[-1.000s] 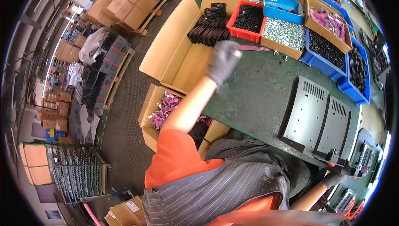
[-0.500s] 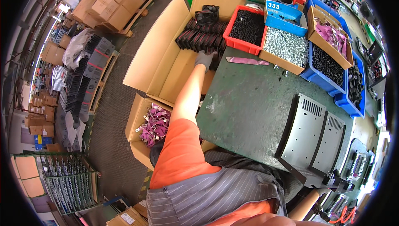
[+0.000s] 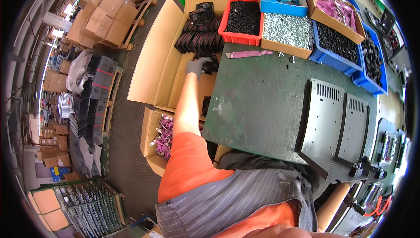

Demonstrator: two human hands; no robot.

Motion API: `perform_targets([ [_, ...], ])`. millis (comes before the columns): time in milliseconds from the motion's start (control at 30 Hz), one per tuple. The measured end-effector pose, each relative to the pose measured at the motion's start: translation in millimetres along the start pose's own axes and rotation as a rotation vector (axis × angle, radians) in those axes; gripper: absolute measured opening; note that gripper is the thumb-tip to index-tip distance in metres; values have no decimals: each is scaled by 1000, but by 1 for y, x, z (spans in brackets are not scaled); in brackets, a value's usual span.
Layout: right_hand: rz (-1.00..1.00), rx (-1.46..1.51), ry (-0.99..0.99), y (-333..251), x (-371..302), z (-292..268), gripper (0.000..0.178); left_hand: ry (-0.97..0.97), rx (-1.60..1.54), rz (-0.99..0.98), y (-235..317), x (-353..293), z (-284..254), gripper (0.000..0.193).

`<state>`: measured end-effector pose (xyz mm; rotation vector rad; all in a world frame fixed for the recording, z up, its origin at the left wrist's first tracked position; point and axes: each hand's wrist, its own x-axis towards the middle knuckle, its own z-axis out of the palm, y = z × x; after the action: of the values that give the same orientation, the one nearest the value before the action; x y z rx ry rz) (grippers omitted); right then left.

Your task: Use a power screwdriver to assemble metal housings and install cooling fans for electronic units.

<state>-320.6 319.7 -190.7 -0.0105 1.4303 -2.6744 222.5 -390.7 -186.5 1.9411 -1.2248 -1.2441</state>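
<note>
The gloved left hand (image 3: 194, 67) has its fingers partly curled at a black fan (image 3: 211, 64) inside the open cardboard box (image 3: 153, 54); how firmly it grips, I cannot tell. The right hand is hidden beyond its forearm (image 3: 333, 205), its state unseen, near the grey metal panel (image 3: 323, 122) on the table (image 3: 256, 100). A red bin (image 3: 239, 39) stands farther out.

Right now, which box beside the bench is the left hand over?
The larger box, holding black fans; the smaller one, lower in view, holds purple parts.
</note>
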Motion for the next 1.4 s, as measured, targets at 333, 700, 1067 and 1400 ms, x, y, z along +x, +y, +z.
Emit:
perform_targets([
  [333,-149,-204,-19,37,18,-15,48,-966,-641,203,102,-236,-22,41],
  [700,-248,-552,-124,-40,-104,104,38,-1256,-316,-15,94,-410,201,23],
  [1067,435,-1041,-612,-67,-156,-9,33,-661,621,1312,160,-367,138,52],
  [1400,769,-1071,-472,-177,-127,-17,27,-615,990,1422,281,-316,290,49],
])
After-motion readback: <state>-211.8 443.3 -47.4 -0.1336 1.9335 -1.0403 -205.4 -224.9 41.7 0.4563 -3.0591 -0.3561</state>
